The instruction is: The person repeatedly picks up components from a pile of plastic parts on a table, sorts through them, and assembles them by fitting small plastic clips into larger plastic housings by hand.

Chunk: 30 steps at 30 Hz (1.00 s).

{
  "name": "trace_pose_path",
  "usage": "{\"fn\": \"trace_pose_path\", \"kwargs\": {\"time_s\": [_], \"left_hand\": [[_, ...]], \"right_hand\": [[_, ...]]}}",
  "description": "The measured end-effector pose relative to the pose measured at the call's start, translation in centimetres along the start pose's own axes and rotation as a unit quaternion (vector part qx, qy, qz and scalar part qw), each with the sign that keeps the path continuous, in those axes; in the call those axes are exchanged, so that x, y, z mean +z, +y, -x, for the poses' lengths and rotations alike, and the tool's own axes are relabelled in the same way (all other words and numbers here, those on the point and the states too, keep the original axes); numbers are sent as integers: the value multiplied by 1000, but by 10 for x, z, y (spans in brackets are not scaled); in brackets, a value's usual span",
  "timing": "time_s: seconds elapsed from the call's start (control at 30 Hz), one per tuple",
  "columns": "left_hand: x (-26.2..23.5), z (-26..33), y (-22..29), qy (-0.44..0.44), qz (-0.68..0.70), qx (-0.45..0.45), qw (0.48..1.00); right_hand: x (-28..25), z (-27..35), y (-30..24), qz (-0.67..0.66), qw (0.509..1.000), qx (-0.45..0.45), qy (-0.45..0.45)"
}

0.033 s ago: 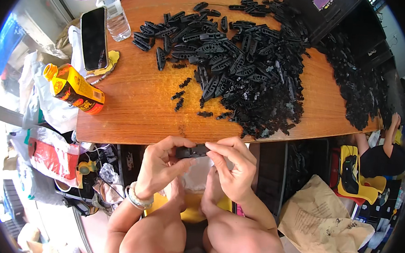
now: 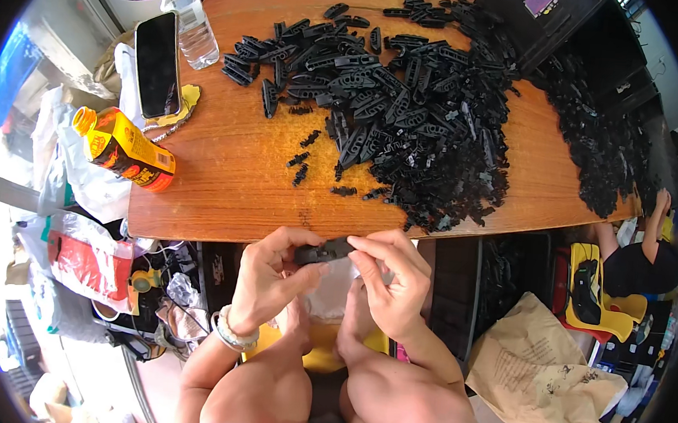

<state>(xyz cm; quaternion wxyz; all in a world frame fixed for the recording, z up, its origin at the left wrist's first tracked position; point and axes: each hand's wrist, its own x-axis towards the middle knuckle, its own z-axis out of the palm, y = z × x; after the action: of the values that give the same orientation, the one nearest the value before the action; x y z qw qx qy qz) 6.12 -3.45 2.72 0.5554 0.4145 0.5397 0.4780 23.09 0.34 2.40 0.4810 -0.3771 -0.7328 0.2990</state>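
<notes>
A small, long black plastic part (image 2: 323, 253) is held in front of the table's near edge. My left hand (image 2: 272, 274) pinches its left end between thumb and fingers. The thumb and forefinger of my right hand (image 2: 391, 280) close on its right end. Beyond my hands lies a large heap of long black slotted plastic pieces (image 2: 376, 80) on the wooden table (image 2: 224, 172). Smaller black clips (image 2: 444, 176) are piled at the heap's near right side. Several loose small clips (image 2: 302, 159) lie to its left.
An orange-capped drink bottle (image 2: 127, 149), a phone (image 2: 157, 65) and a clear water bottle (image 2: 191, 24) stand at the left. Another dark pile (image 2: 595, 151) covers the table's right end. A brown paper bag (image 2: 536, 367) lies low right; a person (image 2: 642, 264) is beyond.
The black part's right end has tilted slightly upward, and my right fingertips have shifted a little to the right. Everything on the table stays put.
</notes>
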Motion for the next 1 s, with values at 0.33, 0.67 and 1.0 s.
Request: {"fn": "trace_pose_path", "kwargs": {"time_s": [0.33, 0.67, 1.0], "left_hand": [[8, -1, -1, -43, 126, -17, 991], [9, 2, -8, 3, 58, 11, 998], [11, -1, -31, -14, 27, 15, 999]], "right_hand": [[2, 9, 3, -115, 988, 105, -12], [-4, 12, 6, 100, 995, -21, -18], [-5, 31, 20, -102, 963, 228, -101]]}}
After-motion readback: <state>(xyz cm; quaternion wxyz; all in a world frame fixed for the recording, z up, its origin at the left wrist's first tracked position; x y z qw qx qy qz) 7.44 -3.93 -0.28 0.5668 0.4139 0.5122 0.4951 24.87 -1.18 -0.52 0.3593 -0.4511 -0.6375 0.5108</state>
